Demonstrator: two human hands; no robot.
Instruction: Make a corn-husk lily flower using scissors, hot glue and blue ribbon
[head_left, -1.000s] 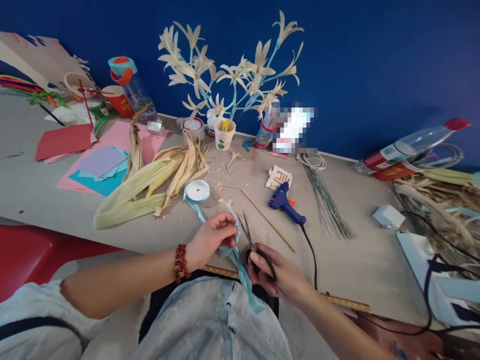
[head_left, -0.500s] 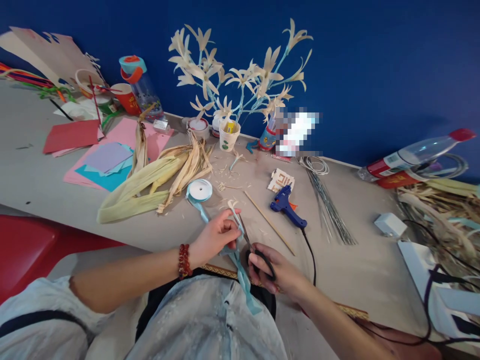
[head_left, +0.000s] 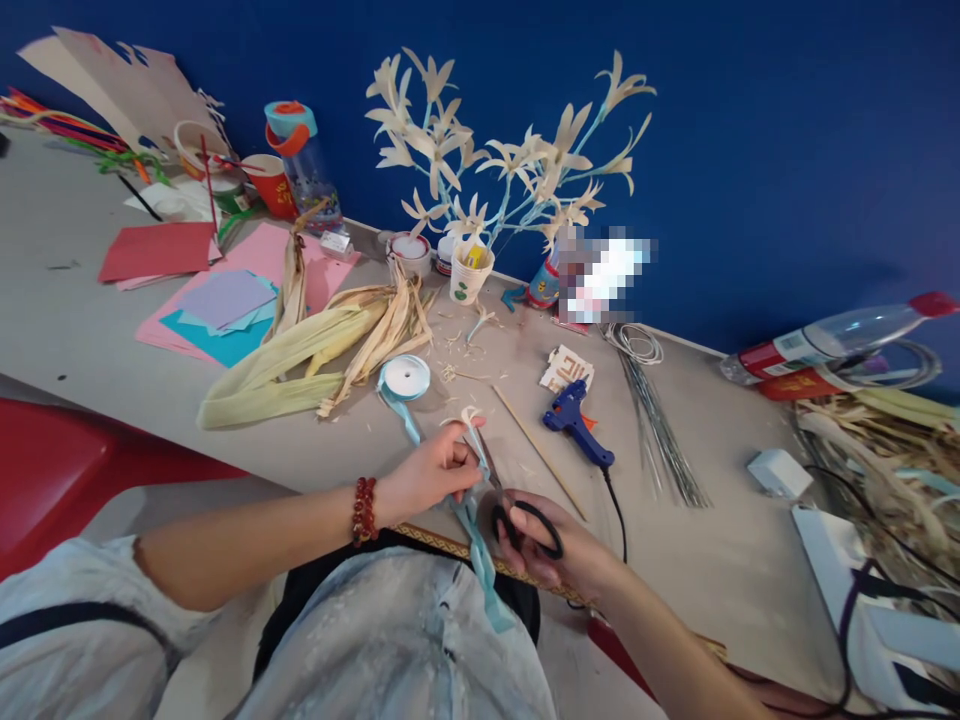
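My left hand (head_left: 442,465) is closed, pinching a small husk flower (head_left: 472,420) by its stem, which is wound with light blue ribbon. Below the fingers the ribbon (head_left: 482,560) hangs down over my lap. A pair of black-handled scissors (head_left: 536,525) is in my right hand (head_left: 559,550), fingers through the loops. Its blades point up and away, close beside the flower and my left fingertips; whether they touch the stem I cannot make out. Past my left hand lies the ribbon spool (head_left: 405,377), its blue ribbon trailing toward that hand.
Corn husks (head_left: 285,365) and coloured paper (head_left: 157,250) lie left. A paper cup (head_left: 471,277) of husk flowers stands at the back. Rightward are a wooden stick (head_left: 536,450), a blue glue gun (head_left: 577,420), wires (head_left: 664,440), a plastic bottle (head_left: 832,335) and a power strip (head_left: 844,590).
The scissors' handles have spread apart a little, with my right hand opening slightly. My left hand still pinches the flower stem. The whole view has shifted somewhat.
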